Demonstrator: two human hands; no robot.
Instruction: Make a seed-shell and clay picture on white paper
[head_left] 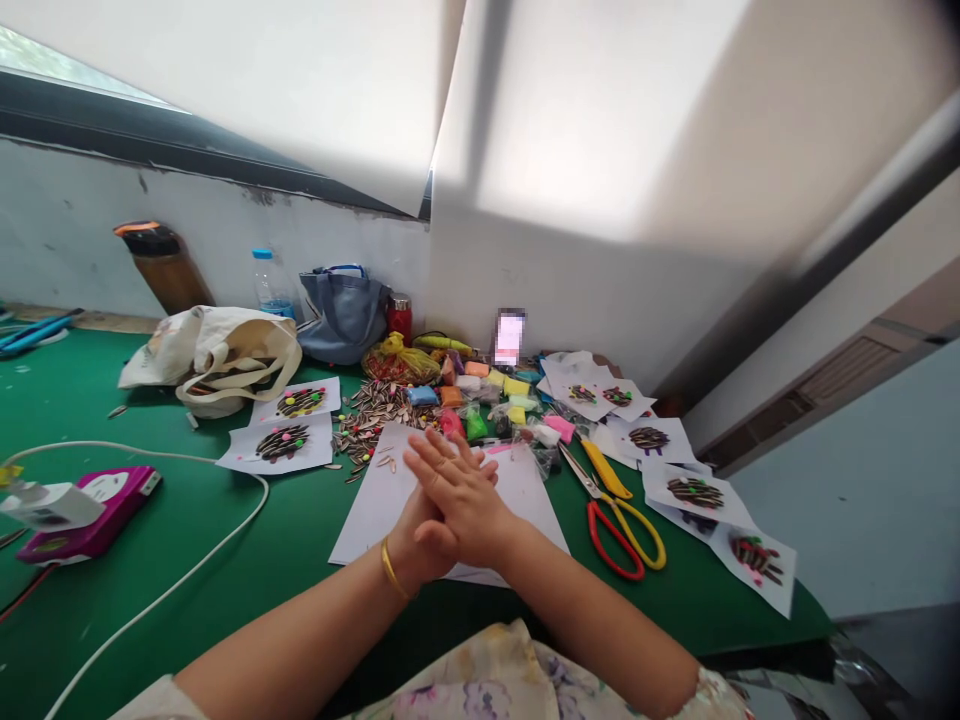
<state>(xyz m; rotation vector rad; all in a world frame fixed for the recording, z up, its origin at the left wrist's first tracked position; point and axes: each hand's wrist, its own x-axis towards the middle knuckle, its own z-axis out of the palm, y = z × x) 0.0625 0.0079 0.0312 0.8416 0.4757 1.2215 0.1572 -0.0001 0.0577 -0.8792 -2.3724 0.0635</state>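
Note:
Over a white sheet of paper (529, 515), my two hands are pressed palm to palm. My right hand (474, 505) lies on top, its fingers stretched out flat and pointing up and left. Underneath is my left hand (412, 520), mostly covered, with a gold bangle at the wrist; its fingertips show past the right hand. Whatever may be between the palms is hidden. Several loose striped seeds (386, 462) lie on the sheet's left part. Beyond the sheet are a seed pile (382, 405) with small coloured balls and soft coloured packets, among them a blue packet (422, 396).
Scissors (600, 490) and a yellow-handled cutter (607, 470) lie right of the sheet. Seed-decorated papers (296, 445) lie left, others (697, 490) right. A lit phone (510, 338) leans at the wall. Bags (345, 310), a bottle (270, 290) and a magenta power strip (112, 515) with white cable stand left.

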